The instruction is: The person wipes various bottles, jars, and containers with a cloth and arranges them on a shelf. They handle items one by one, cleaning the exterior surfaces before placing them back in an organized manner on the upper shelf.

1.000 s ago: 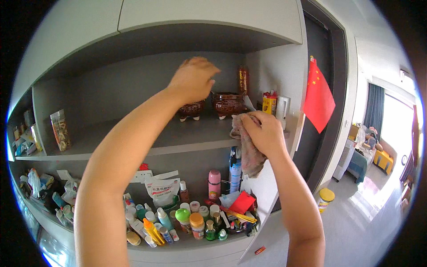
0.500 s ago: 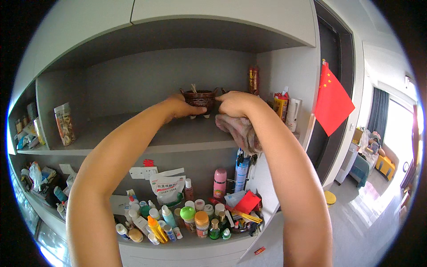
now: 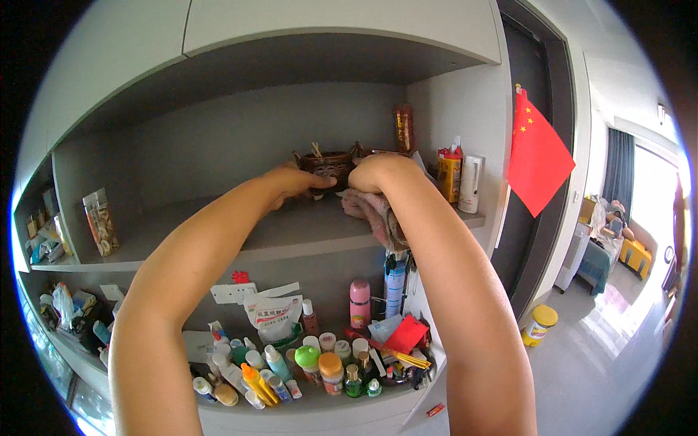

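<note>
The left hand (image 3: 291,182) is clamped on the left side of a brown glazed pot (image 3: 332,164), its thumb across the front; the pot stands on the shelf (image 3: 174,227) just left of the right hand (image 3: 379,173). Well to the left of the left hand, a clear jar (image 3: 99,221) stands on the same shelf. Below the left hand, a white bag (image 3: 275,318) rises among crowded bottles on the lower surface (image 3: 309,404).

The right hand is curled against the pot's right side, with a cloth (image 3: 374,216) gripped beneath it and draped over the shelf edge. Directly behind that hand is a second brown pot (image 3: 385,152), largely hidden by it. Below the right hand stand a pink flask (image 3: 360,304) and a blue cylinder (image 3: 394,285). To its right, a yellow-and-red container (image 3: 450,174) and a white cylindrical item (image 3: 471,184) crowd the shelf end; beyond them hangs a red flag (image 3: 539,156), with a yellow tub (image 3: 539,325) lower on the floor.

Counted: two pots, one cloth, one jar, one bag, one flask, one flag, one tub. The bottles overlap too much to number.
</note>
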